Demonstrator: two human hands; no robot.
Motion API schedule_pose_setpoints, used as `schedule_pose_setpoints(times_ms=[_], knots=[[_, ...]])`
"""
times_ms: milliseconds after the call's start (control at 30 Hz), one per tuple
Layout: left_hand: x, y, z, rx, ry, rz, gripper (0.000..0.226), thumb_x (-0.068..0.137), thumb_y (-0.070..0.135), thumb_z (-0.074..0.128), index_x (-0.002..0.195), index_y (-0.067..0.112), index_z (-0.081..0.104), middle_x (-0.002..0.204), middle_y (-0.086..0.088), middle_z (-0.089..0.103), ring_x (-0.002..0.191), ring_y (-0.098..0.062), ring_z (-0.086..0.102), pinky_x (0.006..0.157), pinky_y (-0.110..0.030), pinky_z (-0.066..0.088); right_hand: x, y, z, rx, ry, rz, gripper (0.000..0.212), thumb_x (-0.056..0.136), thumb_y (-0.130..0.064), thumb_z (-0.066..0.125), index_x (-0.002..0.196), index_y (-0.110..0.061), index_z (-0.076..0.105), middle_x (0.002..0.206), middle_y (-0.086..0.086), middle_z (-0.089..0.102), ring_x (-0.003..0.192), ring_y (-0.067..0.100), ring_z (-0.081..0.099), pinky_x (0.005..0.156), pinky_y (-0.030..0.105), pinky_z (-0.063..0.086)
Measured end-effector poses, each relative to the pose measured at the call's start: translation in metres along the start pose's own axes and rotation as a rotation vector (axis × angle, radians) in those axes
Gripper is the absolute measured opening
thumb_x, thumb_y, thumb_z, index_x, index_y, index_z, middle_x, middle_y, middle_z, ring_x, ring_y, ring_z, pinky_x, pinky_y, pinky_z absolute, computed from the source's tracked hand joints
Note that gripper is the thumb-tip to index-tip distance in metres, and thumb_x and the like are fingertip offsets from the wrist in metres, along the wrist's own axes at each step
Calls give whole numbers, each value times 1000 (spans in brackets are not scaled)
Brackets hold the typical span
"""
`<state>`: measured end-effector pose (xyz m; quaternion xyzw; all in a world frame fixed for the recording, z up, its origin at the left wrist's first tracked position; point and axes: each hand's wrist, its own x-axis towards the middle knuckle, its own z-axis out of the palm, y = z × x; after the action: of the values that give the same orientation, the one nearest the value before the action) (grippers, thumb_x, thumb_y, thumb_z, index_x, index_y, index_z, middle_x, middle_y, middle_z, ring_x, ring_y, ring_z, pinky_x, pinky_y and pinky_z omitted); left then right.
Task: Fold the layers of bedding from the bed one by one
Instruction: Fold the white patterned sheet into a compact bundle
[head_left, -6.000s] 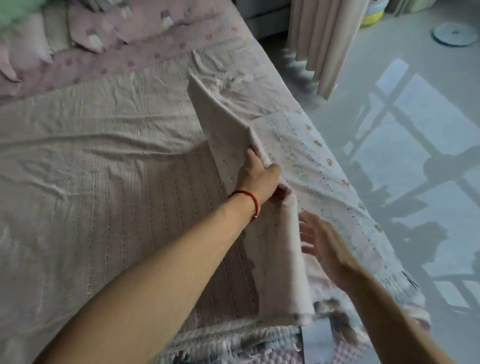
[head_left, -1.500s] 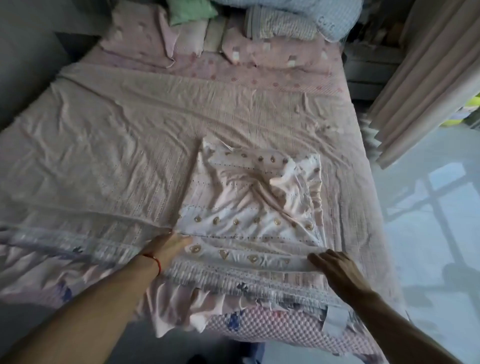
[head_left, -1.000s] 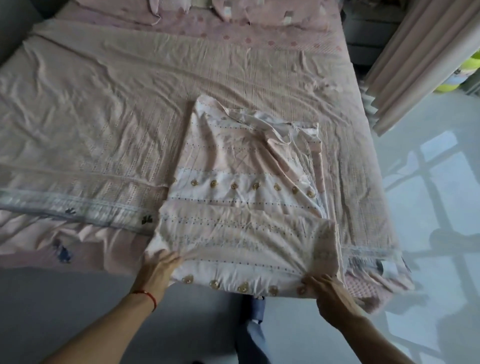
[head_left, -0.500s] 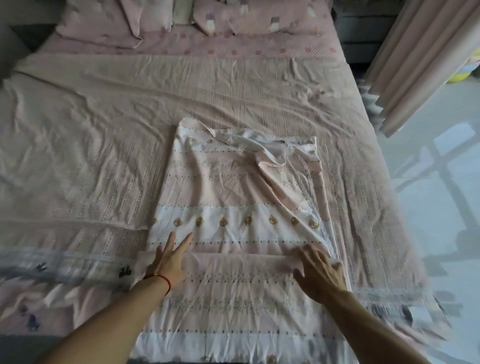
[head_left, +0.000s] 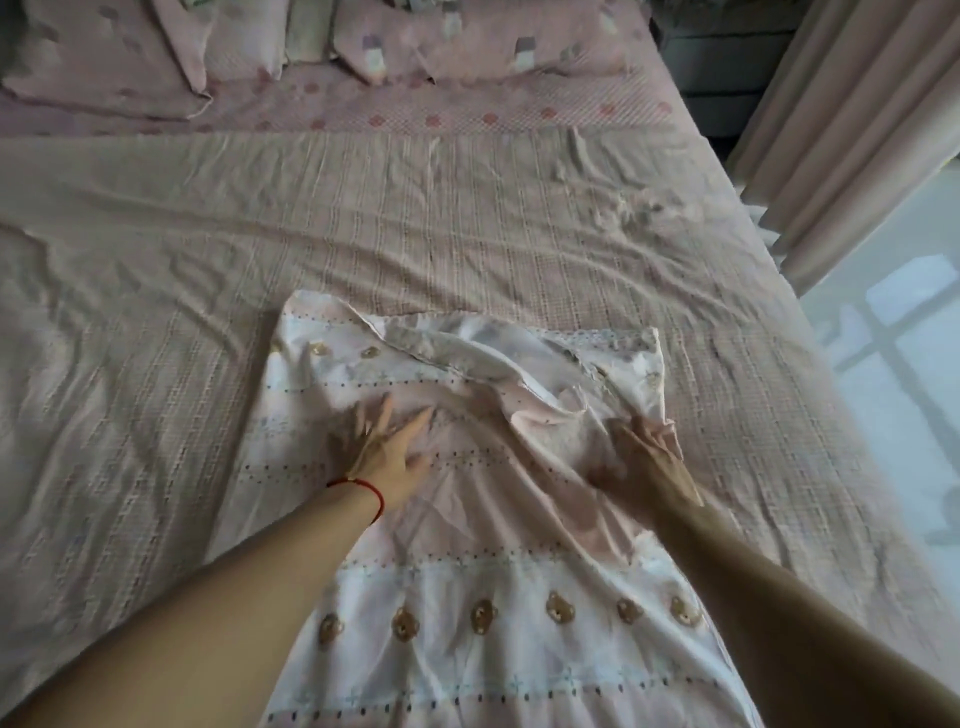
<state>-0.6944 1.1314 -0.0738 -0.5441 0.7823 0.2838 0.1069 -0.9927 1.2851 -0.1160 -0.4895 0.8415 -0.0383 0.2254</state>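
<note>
Flat on the bed lies a folded sheet (head_left: 467, 587), pale pink and white with rows of dots and a band of small brown bear faces across its near part; it runs from the bottom edge of the view up to about the middle of the bed, a long strip narrower than the cover under it; its far end is rumpled, with a loose fold of white cloth bunched toward the right corner. Both hands are on this sheet, side by side and apart from each other; the left hand (head_left: 382, 447) lies palm down on the left half, its fingers straight and spread wide, pressing the cloth flat; a thin red string (head_left: 363, 488) circles its wrist. The right hand (head_left: 644, 457) rests on the right half near the sheet's right edge, just below the bunched fold; its fingers reach forward against the cloth, but they are blurred and partly lost in the folds, so I cannot tell whether they lie flat or pinch the fabric. Under the sheet a beige bed cover (head_left: 363, 218) with woven stripes spreads over most of the bed, creased in long wrinkles; beyond its far edge shows a strip of pink dotted sheet (head_left: 467, 111), and on that strip lie pink pillows (head_left: 467, 36) along the head of the bed. At the right, beside the bed, hangs a pale curtain (head_left: 857, 119); below it the light floor (head_left: 909, 364) shows window shadows.
</note>
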Motion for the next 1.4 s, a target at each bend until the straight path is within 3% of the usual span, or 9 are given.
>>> schedule_pose_setpoints(times_ms=[133,267,467,600,733,867,1200,1300,1400], knots=[[60,22,16,-111,111,34,53,102,46,46,153,42,33,168,2,-15,150,-38,-24,122,-50,-2,1,-1,26,-49,18,49,68,91,-50,55,149,-31,24,161,7,23,143,35,22,117,53,26],[92,15,37,116,252,44,51,92,59,33,139,48,51,169,4,5,152,-40,-17,113,-75,-2,5,-4,32,-94,-22,79,78,98,-52,53,160,-27,14,170,7,7,155,39,5,126,54,9],[94,13,49,268,422,29,52,92,57,28,131,46,60,164,-2,30,153,-44,-2,105,-82,4,-1,-4,-8,39,-51,-83,72,89,-58,63,152,-30,41,156,-14,35,148,9,20,123,40,23],[99,12,54,280,430,43,55,94,57,24,136,45,57,164,-6,29,152,-46,-4,104,-83,6,33,1,-74,359,228,188,22,88,-60,64,99,-41,65,106,-14,73,96,15,70,75,30,51],[98,12,55,253,467,67,54,96,57,23,140,46,53,164,-7,29,152,-46,0,104,-83,7,117,-8,-86,474,161,398,62,82,-49,80,126,-16,51,114,6,59,93,25,60,76,39,56],[98,10,56,244,485,93,53,94,55,28,137,43,56,164,-8,28,152,-47,1,104,-83,6,183,-14,-123,494,147,246,19,80,-14,84,88,-17,66,81,3,62,64,26,60,32,19,42],[100,8,58,250,516,92,47,90,51,37,122,34,68,162,-10,31,152,-48,1,103,-84,6,176,-53,-96,-59,469,31,24,96,-32,56,117,-21,55,117,5,55,108,26,49,89,41,38],[100,9,58,233,525,99,46,90,50,38,122,34,67,161,-10,33,152,-48,2,103,-84,7,133,-92,-88,-122,314,-13,45,98,-63,41,115,-24,56,111,-4,60,110,22,51,90,44,38],[100,8,58,247,520,93,48,91,51,36,124,33,65,161,-11,33,152,-48,3,104,-83,7,138,-77,-79,-22,26,-6,33,97,-54,57,95,-21,62,83,-4,63,79,23,64,62,34,42]])
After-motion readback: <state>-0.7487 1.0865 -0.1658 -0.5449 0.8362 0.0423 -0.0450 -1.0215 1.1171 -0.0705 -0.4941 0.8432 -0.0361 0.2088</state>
